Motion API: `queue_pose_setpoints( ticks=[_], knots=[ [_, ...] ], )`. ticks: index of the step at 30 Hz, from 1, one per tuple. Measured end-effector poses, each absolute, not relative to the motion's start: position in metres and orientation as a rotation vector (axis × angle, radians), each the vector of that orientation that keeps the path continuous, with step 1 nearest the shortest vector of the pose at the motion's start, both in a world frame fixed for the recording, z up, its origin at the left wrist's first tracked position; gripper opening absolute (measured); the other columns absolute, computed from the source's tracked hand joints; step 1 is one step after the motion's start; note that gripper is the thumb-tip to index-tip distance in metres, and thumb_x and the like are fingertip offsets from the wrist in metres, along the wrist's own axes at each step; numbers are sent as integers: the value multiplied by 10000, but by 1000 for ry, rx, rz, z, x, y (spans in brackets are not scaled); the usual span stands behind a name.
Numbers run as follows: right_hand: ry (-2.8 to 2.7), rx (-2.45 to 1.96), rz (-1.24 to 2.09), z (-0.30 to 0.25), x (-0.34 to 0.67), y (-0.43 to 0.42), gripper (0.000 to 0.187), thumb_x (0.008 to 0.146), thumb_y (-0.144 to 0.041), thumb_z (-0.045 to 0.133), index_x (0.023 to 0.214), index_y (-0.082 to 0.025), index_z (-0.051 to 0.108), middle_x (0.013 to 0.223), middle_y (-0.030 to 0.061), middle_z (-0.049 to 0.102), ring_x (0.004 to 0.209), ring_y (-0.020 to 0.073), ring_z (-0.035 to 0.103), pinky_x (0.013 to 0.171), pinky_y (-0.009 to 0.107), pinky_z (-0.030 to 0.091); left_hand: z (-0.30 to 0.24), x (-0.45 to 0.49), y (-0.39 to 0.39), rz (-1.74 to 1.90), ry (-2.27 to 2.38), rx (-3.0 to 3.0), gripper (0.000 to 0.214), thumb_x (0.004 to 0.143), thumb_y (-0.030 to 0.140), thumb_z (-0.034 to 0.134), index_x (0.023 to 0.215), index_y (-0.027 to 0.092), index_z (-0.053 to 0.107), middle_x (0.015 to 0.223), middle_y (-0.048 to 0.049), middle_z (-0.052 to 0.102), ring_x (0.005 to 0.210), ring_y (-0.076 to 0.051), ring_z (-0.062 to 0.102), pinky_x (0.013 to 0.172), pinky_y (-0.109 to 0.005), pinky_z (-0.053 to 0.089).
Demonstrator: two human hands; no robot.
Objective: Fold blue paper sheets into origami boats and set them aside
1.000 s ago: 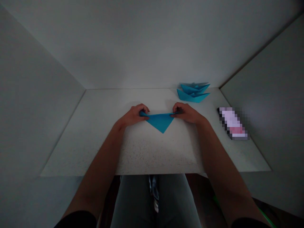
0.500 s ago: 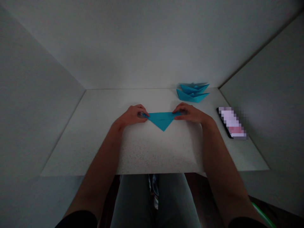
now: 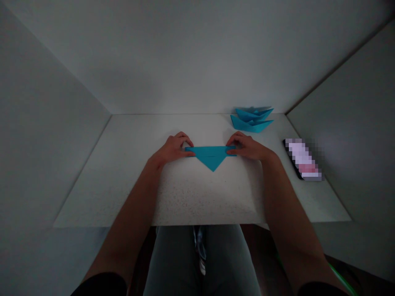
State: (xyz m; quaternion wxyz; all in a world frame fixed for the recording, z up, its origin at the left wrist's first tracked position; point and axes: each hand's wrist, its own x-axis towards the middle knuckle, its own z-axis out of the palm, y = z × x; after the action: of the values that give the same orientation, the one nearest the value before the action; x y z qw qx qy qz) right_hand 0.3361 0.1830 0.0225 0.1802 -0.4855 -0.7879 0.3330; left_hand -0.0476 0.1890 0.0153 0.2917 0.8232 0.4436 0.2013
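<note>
A folded sheet of blue paper (image 3: 211,156) lies in front of me on the white table, with a straight band along its far side and a triangular point towards me. My left hand (image 3: 176,148) pinches its left end between thumb and fingers. At the right end, my right hand (image 3: 246,147) grips the paper the same way. Two blue paper boats stand behind my right hand: the nearer boat (image 3: 251,126) partly hides the farther boat (image 3: 254,114).
A phone (image 3: 302,159) with a blurred screen lies at the right side of the table (image 3: 123,176). White walls (image 3: 191,57) border the table at the back and both sides. My legs (image 3: 203,259) are below the front edge.
My fingers have shifted on both ends, so more of the paper's band shows, now flat and straight at the left and right. The boats and phone stay in place.
</note>
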Motion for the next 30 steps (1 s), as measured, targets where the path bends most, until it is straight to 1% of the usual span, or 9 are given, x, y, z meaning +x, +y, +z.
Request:
queue_pose_setpoints(
  ticks=[3, 6, 8, 10, 15, 19, 22, 26, 30],
  knots=[
    [-2226, -1387, 954, 25, 334, 182, 433, 782, -602, 861, 1032, -263, 763, 1126, 88, 704, 1002, 310, 666, 921, 464, 531, 15, -47, 189, 537, 1169, 2170, 336, 789, 433, 951, 1001, 225, 794, 1117, -64, 685, 901, -200, 633, 890, -375, 498],
    [-2211, -1389, 1059, 26, 331, 181, 428, 796, -581, 856, 1044, -265, 710, 1003, 62, 726, 930, 287, 662, 860, 429, 521, 14, -48, 189, 544, 1171, 2098, 323, 782, 423, 934, 969, 224, 761, 967, -36, 701, 821, -185, 618, 803, -344, 477],
    [-2192, -1352, 1121, 27, 330, 180, 415, 810, -569, 850, 1053, -272, 690, 986, 49, 734, 912, 278, 665, 833, 412, 517, 12, -48, 189, 555, 1161, 2040, 293, 811, 425, 893, 953, 229, 728, 844, -11, 682, 774, -181, 604, 747, -326, 458],
    [-2152, -1293, 1141, 27, 329, 180, 390, 838, -562, 831, 1070, -282, 690, 1005, 44, 736, 917, 275, 667, 819, 402, 518, 11, -47, 188, 596, 1138, 1981, 286, 851, 441, 843, 986, 236, 697, 802, 2, 671, 748, -176, 599, 705, -310, 447],
    [-1979, -1253, 1030, 27, 327, 182, 363, 932, -605, 746, 1098, -282, 726, 1003, 44, 731, 877, 252, 637, 794, 395, 529, 16, -45, 185, 758, 1053, 1869, 386, 959, 469, 728, 1272, 256, 652, 876, 10, 681, 754, -160, 605, 686, -279, 461],
    [-1848, -1263, 1014, 25, 330, 185, 352, 942, -593, 723, 1099, -285, 790, 1054, 59, 763, 928, 265, 666, 863, 433, 561, 20, -46, 188, 816, 1106, 1943, 277, 981, 353, 670, 1209, 236, 776, 986, -34, 739, 850, -166, 638, 792, -293, 513],
    [-1788, -1250, 1025, 24, 333, 186, 347, 919, -512, 738, 1185, -304, 820, 1108, 53, 780, 980, 270, 688, 926, 461, 577, 18, -49, 191, 808, 1127, 1938, 368, 952, 267, 652, 1286, 244, 804, 1053, -44, 769, 866, -161, 657, 839, -302, 542],
    [-1731, -1179, 1092, 22, 334, 187, 435, 882, -515, 811, 1270, -319, 811, 1167, 50, 792, 996, 262, 701, 912, 450, 598, 16, -49, 193, 862, 1152, 1871, 398, 967, 344, 711, 1344, 250, 798, 1053, -50, 788, 858, -162, 671, 827, -301, 562],
    [-1713, -1236, 1049, 20, 332, 188, 452, 871, -568, 860, 1241, -310, 829, 996, 28, 771, 859, 223, 671, 832, 419, 595, 16, -48, 193, 910, 1178, 1793, 374, 962, 427, 755, 1279, 243, 830, 1028, -58, 815, 846, -168, 681, 792, -296, 563]
  ],
)
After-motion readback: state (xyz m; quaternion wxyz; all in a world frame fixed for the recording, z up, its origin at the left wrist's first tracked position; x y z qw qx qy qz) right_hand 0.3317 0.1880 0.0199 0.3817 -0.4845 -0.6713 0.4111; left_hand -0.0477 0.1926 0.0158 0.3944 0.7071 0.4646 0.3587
